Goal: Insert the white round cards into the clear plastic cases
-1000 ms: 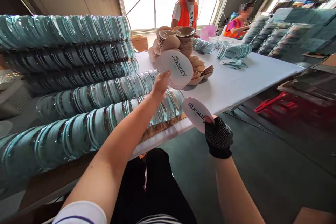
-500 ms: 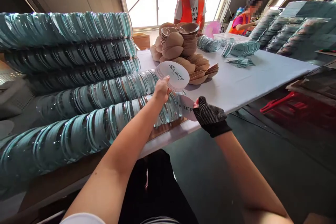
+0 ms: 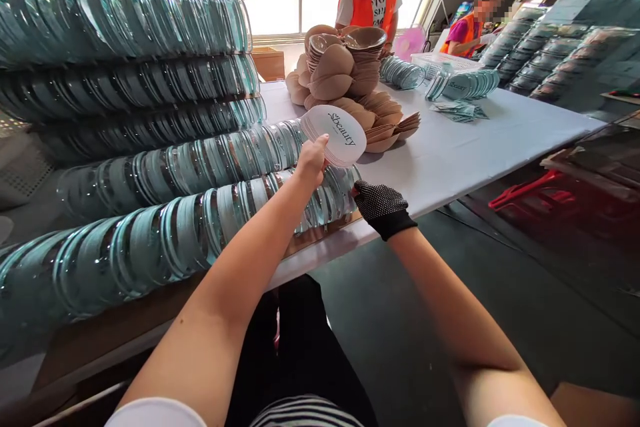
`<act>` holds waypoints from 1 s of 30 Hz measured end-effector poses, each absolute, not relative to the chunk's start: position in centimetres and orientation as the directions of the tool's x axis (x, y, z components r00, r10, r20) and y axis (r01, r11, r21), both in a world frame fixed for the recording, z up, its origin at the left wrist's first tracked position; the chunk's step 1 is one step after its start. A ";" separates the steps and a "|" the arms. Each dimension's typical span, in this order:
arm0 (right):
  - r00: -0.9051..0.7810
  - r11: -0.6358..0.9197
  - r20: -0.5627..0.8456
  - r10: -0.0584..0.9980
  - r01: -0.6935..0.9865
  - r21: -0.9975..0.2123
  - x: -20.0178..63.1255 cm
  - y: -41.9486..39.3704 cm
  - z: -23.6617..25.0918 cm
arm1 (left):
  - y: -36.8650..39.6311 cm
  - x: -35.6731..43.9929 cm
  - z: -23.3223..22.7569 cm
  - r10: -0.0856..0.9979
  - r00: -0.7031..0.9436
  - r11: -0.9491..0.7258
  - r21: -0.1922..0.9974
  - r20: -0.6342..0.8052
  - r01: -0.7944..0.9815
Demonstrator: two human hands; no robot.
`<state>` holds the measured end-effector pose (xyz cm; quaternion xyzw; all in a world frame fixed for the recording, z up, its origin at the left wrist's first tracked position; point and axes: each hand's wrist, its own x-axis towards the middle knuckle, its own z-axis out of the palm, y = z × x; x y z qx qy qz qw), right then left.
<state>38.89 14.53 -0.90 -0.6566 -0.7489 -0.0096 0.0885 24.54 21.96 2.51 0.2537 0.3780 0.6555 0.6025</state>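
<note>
left hand (image 3: 311,161) grasping card stack (image 3: 334,135) above bottom row of clear cases (image 3: 320,197) | gloved right hand (image 3: 383,207) fingers curled at that row's end, grip unclear

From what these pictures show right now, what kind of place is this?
Probably a packing workshop or small factory. Long rows of clear teal-edged packages lie stacked on a white table, beside a pile of beige bra cups. The left hand holds printed "beauty" cards, and workers in orange vests stand behind.

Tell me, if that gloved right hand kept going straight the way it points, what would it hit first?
Most likely the near end of the front row of clear packs; the right hand already looks to be touching it, though depth is unclear.
</note>
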 end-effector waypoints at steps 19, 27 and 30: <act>0.140 0.273 0.531 0.836 0.733 -0.623 40.8 18.8 2.8 | 19.3 24.3 1.7 0.970 -0.122 -0.243 0.816 0.211 -0.525; 0.036 0.251 0.585 0.810 0.881 -0.402 34.5 11.0 3.3 | 12.8 22.7 2.0 0.979 -0.151 -0.200 0.824 0.141 -0.530; 0.449 0.013 0.539 0.713 0.760 -0.650 36.0 8.9 4.9 | 12.6 22.0 3.1 0.978 -0.186 -0.185 0.816 0.096 -0.548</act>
